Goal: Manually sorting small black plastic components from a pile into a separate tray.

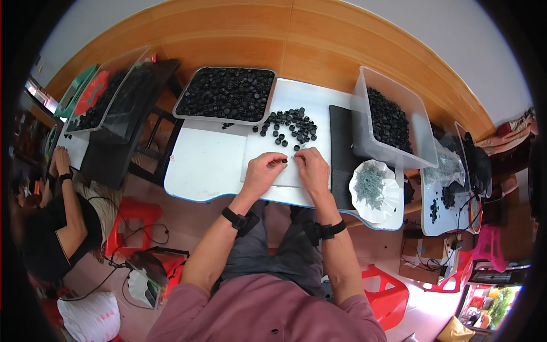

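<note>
My left hand (262,174) pinches a small round black cap (284,161) between thumb and fingertips, above the near part of the white table. Close beside it, the fingertips of my right hand (313,172) are pressed together; whatever they hold is too small to make out. One black cap (297,147) lies just beyond my fingers. Farther back, many loose black caps (293,121) are scattered across the white surface. To the right stands a white fluted bowl (392,196) with a heap of tiny grey-green pieces (369,183) in it.
A shallow tray (269,111) full of black caps stands at the back left. At the right, a translucent bin (424,137) of black parts rests by a dark mat (341,137). Another person (62,222) works at far left. Red stools (387,296) stand below.
</note>
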A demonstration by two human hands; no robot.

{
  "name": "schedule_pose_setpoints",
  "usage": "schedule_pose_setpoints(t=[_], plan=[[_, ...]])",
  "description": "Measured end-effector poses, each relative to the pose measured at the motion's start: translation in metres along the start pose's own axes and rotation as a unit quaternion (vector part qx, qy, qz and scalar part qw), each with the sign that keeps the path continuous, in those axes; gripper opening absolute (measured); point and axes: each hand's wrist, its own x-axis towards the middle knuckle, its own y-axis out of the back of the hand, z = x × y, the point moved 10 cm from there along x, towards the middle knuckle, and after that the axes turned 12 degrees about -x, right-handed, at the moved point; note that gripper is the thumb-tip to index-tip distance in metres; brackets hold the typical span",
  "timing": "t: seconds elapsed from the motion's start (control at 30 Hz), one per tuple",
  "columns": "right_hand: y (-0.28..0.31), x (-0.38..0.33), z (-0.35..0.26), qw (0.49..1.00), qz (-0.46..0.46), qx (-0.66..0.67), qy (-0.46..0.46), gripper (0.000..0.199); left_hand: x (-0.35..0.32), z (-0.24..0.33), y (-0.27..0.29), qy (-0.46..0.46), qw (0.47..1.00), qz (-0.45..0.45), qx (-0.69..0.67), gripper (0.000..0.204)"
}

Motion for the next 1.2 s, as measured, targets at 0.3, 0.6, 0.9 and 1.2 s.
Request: schedule_pose_setpoints(t=[0.3, 0.6, 0.9, 1.2], plan=[[0.006, -0.009, 0.000, 0.997, 0.054, 0.052, 0.010, 0.007, 0.001, 0.005, -0.003, -0.012, 1.000, -0.009, 0.006, 0.024], [0.002, 0.001, 0.000, 0.999, -0.011, 0.030, 0.017, 0.006, 0.001, 0.013, -0.005, -0.023, 0.999, -0.016, 0.037, 0.023], [0.010, -0.002, -0.009, 0.996, 0.028, 0.029, 0.074, 0.007, 0.000, 0.006, -0.004, -0.014, 1.000, -0.006, 0.027, 0.025], [0.013, -0.015, -0.006, 0.981, 0.013, 0.185, 0.060, 0.008, 0.000, 0.009, -0.007, -0.016, 0.998, -0.022, 0.053, 0.023]])
